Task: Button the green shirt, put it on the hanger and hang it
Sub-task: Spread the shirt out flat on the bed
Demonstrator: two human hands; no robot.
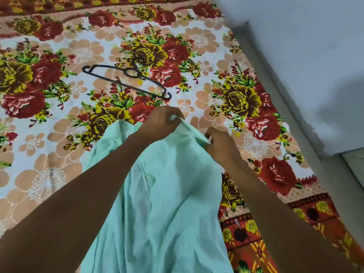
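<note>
Left hand [161,123] and right hand [221,143] pinch green shirt [167,194] top edge; risk: thin fabric slipping, buttons misaligned; hanger [126,79] on bed.

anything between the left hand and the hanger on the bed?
Nothing but bare floral bedsheet between the left hand, which grips the green shirt, and the black hanger, as the head view shows.

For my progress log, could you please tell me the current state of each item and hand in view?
green shirt: held up by its top edge, draping down, not on the hanger; buttons not visible.
hanger: lying flat on the floral bedsheet, empty, untouched.
left hand: gripping the shirt's top edge.
right hand: pinching the shirt's top edge.
</note>
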